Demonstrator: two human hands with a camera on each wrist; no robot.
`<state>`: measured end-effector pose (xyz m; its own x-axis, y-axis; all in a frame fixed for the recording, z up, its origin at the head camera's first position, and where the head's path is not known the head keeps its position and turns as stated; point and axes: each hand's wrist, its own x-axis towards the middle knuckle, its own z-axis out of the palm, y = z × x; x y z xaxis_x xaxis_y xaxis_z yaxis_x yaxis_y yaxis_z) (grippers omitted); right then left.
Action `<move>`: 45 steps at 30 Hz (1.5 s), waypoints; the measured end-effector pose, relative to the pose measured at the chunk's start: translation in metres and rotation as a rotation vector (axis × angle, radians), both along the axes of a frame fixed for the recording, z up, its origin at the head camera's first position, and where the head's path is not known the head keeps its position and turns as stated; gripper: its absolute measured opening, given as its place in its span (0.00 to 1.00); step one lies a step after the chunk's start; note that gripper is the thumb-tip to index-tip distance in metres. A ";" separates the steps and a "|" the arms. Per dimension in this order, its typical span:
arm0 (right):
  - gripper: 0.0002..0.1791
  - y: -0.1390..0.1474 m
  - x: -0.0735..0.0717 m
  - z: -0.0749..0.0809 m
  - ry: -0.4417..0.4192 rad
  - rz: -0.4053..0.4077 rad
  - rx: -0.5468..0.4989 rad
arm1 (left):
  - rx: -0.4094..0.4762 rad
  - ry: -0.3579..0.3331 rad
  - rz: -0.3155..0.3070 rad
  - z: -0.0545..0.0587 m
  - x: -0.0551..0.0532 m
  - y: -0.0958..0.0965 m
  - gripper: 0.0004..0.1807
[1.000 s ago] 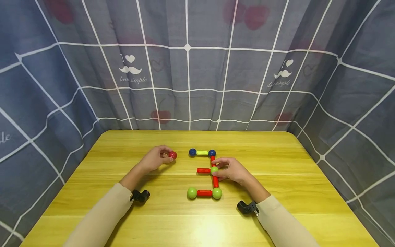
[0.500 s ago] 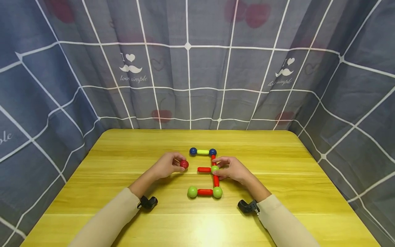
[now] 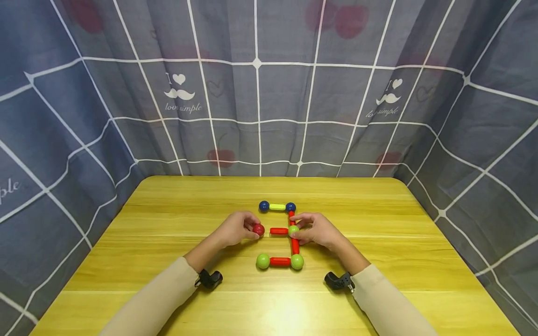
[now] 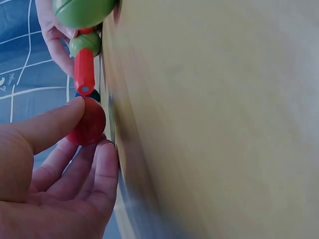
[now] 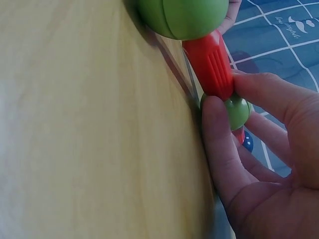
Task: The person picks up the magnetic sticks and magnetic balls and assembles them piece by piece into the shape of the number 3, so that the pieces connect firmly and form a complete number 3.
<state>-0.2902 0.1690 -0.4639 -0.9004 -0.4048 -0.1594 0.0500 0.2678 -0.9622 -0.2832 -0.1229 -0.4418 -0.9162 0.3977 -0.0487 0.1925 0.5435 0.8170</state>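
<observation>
My left hand (image 3: 238, 228) pinches a red ball (image 3: 258, 229) between thumb and fingers, a small gap left of the free end of a red rod (image 3: 279, 231). That rod juts left from the middle green ball (image 3: 293, 230) of a figure built of rods and balls. My right hand (image 3: 318, 231) grips the figure around this green ball, thumb and fingers on either side. In the left wrist view the red ball (image 4: 89, 122) appears just below the rod's tip (image 4: 84, 82). The right wrist view shows fingers at a red rod (image 5: 209, 64) and the green ball (image 5: 238, 110).
Two blue balls (image 3: 264, 206) joined by a yellow rod (image 3: 277, 207) form the figure's far arm. A red rod (image 3: 280, 262) between two green balls (image 3: 263, 261) forms its near arm. The wooden table (image 3: 361, 200) ends at a grey-blue curtain (image 3: 277, 93).
My left hand has carried the red ball right and nearer to me, up close to the middle rod's free end. My right hand has stayed at the green ball.
</observation>
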 end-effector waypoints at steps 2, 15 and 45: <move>0.31 -0.001 0.000 0.000 -0.003 0.001 -0.001 | -0.007 -0.007 0.006 -0.001 0.000 0.002 0.16; 0.31 -0.006 0.000 0.004 -0.006 0.002 0.014 | -0.007 -0.042 0.018 -0.003 -0.003 0.004 0.16; 0.30 -0.007 -0.005 0.002 -0.021 0.011 0.014 | 0.008 -0.065 0.010 0.000 -0.003 0.004 0.15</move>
